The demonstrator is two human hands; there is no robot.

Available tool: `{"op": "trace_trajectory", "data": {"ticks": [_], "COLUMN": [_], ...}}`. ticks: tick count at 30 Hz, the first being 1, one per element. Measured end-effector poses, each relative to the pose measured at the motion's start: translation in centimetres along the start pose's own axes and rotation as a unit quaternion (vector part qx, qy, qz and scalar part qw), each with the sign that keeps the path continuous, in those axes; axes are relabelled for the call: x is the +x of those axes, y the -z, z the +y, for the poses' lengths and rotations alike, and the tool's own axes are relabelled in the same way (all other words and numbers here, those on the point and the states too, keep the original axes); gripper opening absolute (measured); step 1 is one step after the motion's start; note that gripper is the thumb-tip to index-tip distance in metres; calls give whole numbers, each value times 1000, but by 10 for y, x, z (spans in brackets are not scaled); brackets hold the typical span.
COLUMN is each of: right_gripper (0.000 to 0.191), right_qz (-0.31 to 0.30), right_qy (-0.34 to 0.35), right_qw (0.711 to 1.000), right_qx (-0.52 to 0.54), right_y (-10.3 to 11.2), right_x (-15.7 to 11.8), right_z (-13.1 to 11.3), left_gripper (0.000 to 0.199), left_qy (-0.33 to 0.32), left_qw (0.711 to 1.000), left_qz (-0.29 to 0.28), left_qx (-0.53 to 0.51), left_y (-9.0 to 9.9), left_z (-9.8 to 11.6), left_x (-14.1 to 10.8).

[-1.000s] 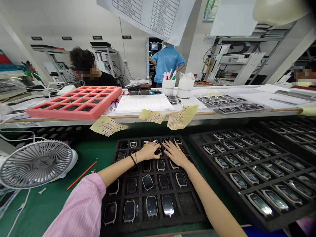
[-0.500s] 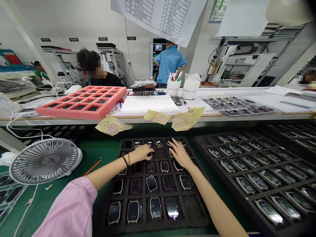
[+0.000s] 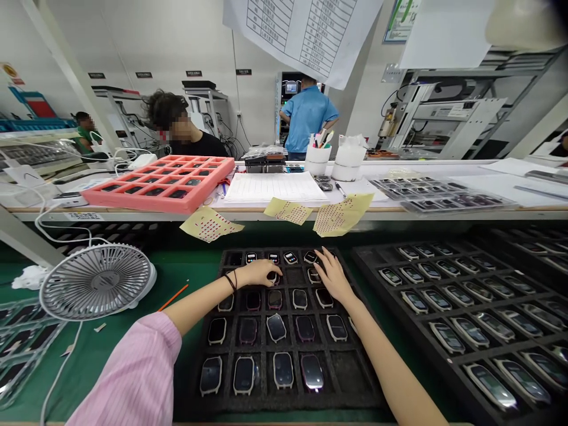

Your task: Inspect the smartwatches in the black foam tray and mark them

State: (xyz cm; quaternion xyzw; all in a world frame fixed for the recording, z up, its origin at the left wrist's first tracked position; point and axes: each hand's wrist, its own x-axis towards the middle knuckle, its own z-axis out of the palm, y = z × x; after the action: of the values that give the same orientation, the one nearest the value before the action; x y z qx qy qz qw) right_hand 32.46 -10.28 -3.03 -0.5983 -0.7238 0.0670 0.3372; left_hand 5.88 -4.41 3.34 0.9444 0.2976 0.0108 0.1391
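Note:
A black foam tray of square watch faces lies in front of me on the green bench. My left hand is bent over a watch in the second row, its fingers curled round the edges. My right hand rests with fingers spread over the upper right corner of the tray, beside a watch and just right of another watch in the top row. Several top-row watches have lit screens. One compartment at the lower right holds no watch.
A second black tray full of watches lies to the right. On the left are a grey fan and an orange stick. The shelf above bears a pink foam tray, papers and white cups. Two people are beyond, another far left.
The whole view has shifted slightly to the right and down. My right hand has slid a little to the right, uncovering watches in the top two rows. My left hand stays on the same watch.

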Motion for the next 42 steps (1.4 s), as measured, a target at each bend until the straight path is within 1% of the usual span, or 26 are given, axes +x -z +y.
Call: {"op": "trace_trajectory", "data": {"ticks": [2, 5, 9, 11, 13, 16, 20, 23, 25, 27, 29, 31, 33, 35, 38, 42], "right_gripper": [50, 49, 49, 49, 49, 47, 47, 46, 45, 45, 44, 44, 43, 43, 42, 39], "right_qz": [2, -8, -16, -17, -18, -20, -35, -34, -28, -25, -24, -20, -20, -22, -21, -20], "right_qy": [-1, 4, 7, 11, 18, 23, 22, 28, 32, 36, 39, 43, 48, 52, 57, 64], "right_qw": [1000, 1000, 1000, 1000, 1000, 999, 999, 999, 999, 999, 999, 999, 999, 998, 998, 998], "right_qx": [2, 4, 2, -1, -5, -11, -11, -5, 0, 1, 2, 4, 5, 4, 5, 5], "right_y": [-1, -2, -3, -3, -4, -5, -6, -6, -7, -9, -10, -10, -11, -11, -11, -13], "right_x": [0, -2, -2, -2, -1, -2, -3, -3, -3, -3, -4, -4, -4, -4, -4, -4], "right_z": [1, 1, 2, 2, 2, 3, 4, 5, 6, 7, 8, 8, 7, 7, 7, 7], "left_gripper": [39, 37, 35, 34, 31, 33, 36, 36, 36, 36, 38, 40, 40, 38, 38, 48], "left_qy": [-11, -5, 22, 34, 43, 48, 43, 51, 59, 71, 88, 106, 123, 137, 148, 161], "left_qw": [1000, 1000, 999, 999, 999, 998, 998, 998, 998, 997, 996, 994, 992, 989, 986, 982], "left_qz": [2, 20, 42, 36, 13, -21, -42, -29, -14, 1, 16, 18, -1, -34, -73, -91], "left_qx": [-13, -20, -7, 3, 13, 20, 20, 19, 16, 14, 17, 24, 32, 36, 36, 38], "left_y": [0, 4, 20, 28, 32, 28, 17, 12, 13, 18, 27, 37, 46, 49, 45, 40], "left_z": [-1, 0, -3, -9, -16, -23, -24, -21, -19, -18, -19, -23, -28, -34, -38, -39], "left_x": [-2, -5, -12, -20, -29, -39, -40, -41, -45, -52, -60, -68, -75, -83, -91, -93]}}
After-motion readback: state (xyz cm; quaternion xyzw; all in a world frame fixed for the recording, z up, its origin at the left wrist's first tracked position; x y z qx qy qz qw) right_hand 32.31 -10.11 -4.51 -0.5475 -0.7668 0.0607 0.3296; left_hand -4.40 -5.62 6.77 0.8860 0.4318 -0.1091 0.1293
